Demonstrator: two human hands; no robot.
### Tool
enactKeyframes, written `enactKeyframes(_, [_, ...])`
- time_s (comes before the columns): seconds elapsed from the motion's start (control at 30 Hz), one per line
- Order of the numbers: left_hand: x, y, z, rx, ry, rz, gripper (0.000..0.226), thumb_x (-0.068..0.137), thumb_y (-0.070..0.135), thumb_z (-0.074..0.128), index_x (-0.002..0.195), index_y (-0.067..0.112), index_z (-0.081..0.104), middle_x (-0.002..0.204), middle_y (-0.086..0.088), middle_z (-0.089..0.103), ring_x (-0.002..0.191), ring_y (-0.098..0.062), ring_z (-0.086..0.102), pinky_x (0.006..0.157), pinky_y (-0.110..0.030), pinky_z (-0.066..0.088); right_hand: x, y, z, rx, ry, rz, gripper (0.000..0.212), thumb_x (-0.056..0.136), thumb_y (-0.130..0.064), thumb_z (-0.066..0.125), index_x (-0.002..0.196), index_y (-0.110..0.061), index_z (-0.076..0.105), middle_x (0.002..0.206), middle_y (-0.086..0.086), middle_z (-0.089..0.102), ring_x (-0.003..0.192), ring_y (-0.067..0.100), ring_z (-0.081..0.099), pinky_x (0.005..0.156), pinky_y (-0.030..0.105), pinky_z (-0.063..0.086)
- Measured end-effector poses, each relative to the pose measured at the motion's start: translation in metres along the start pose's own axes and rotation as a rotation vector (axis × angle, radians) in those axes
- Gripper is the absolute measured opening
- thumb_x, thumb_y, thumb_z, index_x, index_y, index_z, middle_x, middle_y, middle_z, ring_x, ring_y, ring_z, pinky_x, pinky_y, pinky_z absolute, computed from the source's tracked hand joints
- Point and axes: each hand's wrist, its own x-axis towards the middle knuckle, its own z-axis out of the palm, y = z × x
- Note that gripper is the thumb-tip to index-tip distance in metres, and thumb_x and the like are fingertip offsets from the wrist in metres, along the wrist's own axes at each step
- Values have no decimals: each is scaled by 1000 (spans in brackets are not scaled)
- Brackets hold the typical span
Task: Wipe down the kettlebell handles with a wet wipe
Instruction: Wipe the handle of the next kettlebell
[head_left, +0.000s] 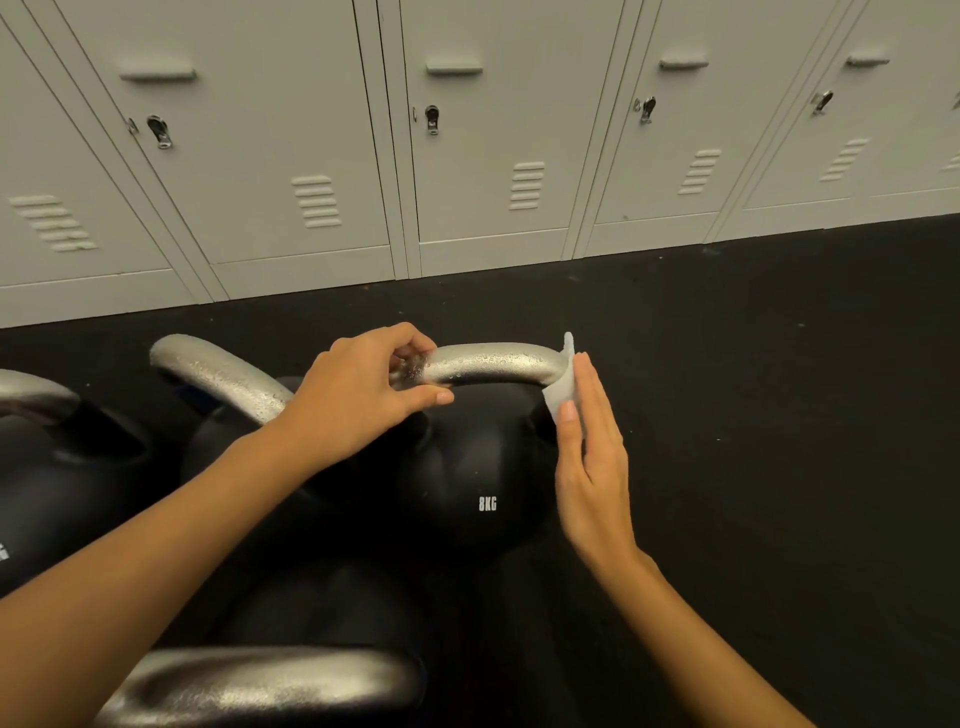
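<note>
Nearest, at 6 o'clock, sits another kettlebell handle. Left hand takes a curled grip on the 8KG kettlebell handle; right hand, fingers straight, presses the wipe at 3 o'clock.

Kettlebell marked 8KG: body black, matt, smooth, looks rubber- or vinyl-coated; white printed lettering. Its handle: bare silvery metal, semi-gloss, finely pebbled, beaded with water droplets. Second handle to its left: same silvery metal, also wet. Near handle at bottom edge: metal, duller sheen, blurred. Wet wipe: white, thin, soft non-woven cloth, matt. Floor: black, matt, finely speckled, looks rubber. Lockers: painted sheet metal, pale grey, smooth satin; shiny metal latches.
</note>
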Motion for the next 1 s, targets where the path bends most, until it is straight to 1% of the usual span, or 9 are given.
enactKeyframes(0.17, [1, -2, 0, 2, -8, 0, 39, 73, 47, 74, 107, 33, 61, 100, 15, 64, 95, -8, 60, 85, -30, 46, 13, -16, -1, 137, 127, -19, 35, 103, -22, 45, 135, -16, 56, 136, -3, 57, 130, 4, 48, 107, 20, 40])
enactKeyframes(0.37, [1, -1, 0, 1, -11, 1, 37, 74, 47, 74, 106, 35, 59, 101, 15, 62, 94, -7, 58, 83, -28, 43, 26, -10, -3, 190, 136, 77, 22, 101, -33, 50, 118, -25, 61, 118, -7, 60, 113, 14, 59, 96, 39, 51])
enactKeyframes(0.43, [1, -2, 0, -2, -9, 5, 37, 74, 47, 74, 106, 35, 59, 100, 15, 62, 95, -7, 58, 83, -28, 43, 31, -14, -3, 191, 76, 133, 24, 101, -37, 46, 119, -29, 59, 119, -7, 58, 111, 11, 58, 92, 36, 51])
enactKeyframes(0.53, [1, -2, 1, -6, -8, 5, 38, 74, 47, 74, 107, 34, 60, 100, 15, 63, 95, -7, 58, 84, -29, 45, 35, -25, -1, 134, 16, 140, 27, 105, -31, 38, 120, -26, 60, 116, -9, 62, 111, 3, 56, 101, 31, 43])
enactKeyframes(0.6, [1, -2, 1, -9, -7, 5, 38, 74, 47, 74, 106, 33, 60, 100, 15, 63, 95, -7, 59, 85, -30, 46, 35, -32, 3, 1, -11, 93, 30, 106, -32, 33, 119, -27, 59, 120, -12, 61, 127, 1, 46, 121, 36, 17])
enactKeyframes(0.67, [1, -2, 1, -17, -4, 6, 37, 74, 46, 75, 106, 33, 61, 99, 15, 64, 95, -7, 60, 84, -28, 46, 34, -34, 6, -101, -39, 17, 35, 106, -32, 30, 129, -26, 56, 136, -12, 54, 141, -1, 27, 121, 28, -3])
enactKeyframes(0.83, [1, -2, 1, -24, -6, 1, 38, 74, 46, 75, 107, 33, 61, 101, 14, 64, 96, -7, 60, 86, -30, 47, 24, -15, 6, -266, -25, -139, 45, 106, -32, 29, 149, -24, 37, 156, -11, 32, 148, -1, 6, 122, 28, -6])
enactKeyframes(0.93, [0, -2, 1, -29, -9, 2, 38, 75, 45, 74, 107, 32, 61, 101, 13, 64, 96, -8, 60, 87, -31, 47, 25, -10, 4, -197, 28, -107, 44, 105, -30, 30, 145, -20, 44, 148, -7, 44, 142, -10, 16, 121, 22, 0])
enactKeyframes(1.0, [1, -2, 1, -25, -7, 5, 38, 74, 46, 75, 107, 32, 61, 101, 13, 64, 96, -8, 60, 87, -32, 48, 31, -15, 4, -161, 50, -97, 42, 103, -28, 31, 138, -16, 52, 135, -8, 53, 126, -21, 28, 121, 23, 11])
